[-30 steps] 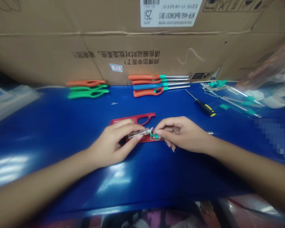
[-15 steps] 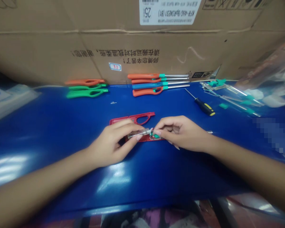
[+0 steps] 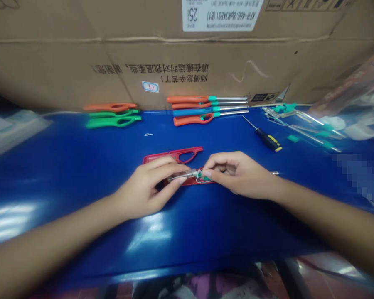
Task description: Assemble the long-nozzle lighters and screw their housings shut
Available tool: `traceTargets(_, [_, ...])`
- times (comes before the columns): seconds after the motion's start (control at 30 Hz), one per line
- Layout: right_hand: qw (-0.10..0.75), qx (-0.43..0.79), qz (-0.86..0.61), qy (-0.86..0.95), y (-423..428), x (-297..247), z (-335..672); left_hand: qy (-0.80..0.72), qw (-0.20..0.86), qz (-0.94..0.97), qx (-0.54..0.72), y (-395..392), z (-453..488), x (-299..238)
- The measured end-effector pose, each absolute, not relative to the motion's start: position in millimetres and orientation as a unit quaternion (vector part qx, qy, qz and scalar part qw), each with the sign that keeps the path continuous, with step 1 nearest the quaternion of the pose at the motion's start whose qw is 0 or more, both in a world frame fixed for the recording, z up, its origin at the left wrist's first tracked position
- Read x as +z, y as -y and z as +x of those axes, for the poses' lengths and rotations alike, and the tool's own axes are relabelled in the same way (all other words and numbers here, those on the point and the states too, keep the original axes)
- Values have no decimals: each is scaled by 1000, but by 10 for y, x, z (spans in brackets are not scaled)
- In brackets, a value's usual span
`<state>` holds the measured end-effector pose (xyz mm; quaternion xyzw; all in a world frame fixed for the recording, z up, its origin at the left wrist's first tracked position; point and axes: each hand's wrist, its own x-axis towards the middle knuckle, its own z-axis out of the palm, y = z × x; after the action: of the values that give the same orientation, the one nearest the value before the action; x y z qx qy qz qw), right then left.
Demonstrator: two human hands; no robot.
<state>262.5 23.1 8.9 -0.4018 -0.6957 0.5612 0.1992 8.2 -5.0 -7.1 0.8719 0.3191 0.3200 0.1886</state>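
Between the thumb and fingers of my left hand (image 3: 154,182) is a clear lighter fuel tank (image 3: 177,176), lying sideways with its valve end to the right. Under it rests a red lighter shell half (image 3: 191,182), with a green part (image 3: 205,178) and a thin white wire or tube inside. My right hand (image 3: 237,172) pinches at the tank's valve end; what its fingertips hold is too small to make out. Just behind my hands lies the other red shell half (image 3: 187,155) with its trigger loop. A metal tip (image 3: 274,172) shows beyond my right wrist.
Assembled lighters (image 3: 193,111) with metal tubes lie at the back, orange and blue. Orange and green shells (image 3: 114,120) sit to their left. A screwdriver (image 3: 268,139) and loose tubes with green parts (image 3: 311,124) are at right. A cardboard box (image 3: 65,70) stands behind the blue table (image 3: 96,162).
Both hands keep nearly the same place and grip. My right fingertips have shifted slightly at the valve end; the whole view has moved a trifle.
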Motion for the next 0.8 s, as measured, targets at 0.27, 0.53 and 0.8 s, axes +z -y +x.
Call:
traceTargets(0.27, [189,551,-404,705,-219,68,2642,-317,194,873,316,37,84,-67])
traceTargets(0.53, [184,548,-406,707,-230,73,2642,-312,191,875,318,41,88,-58])
traceTargets(0.8, [176,528,-412,722,-228,83,2618,-305,184,877,323,48,96,-66])
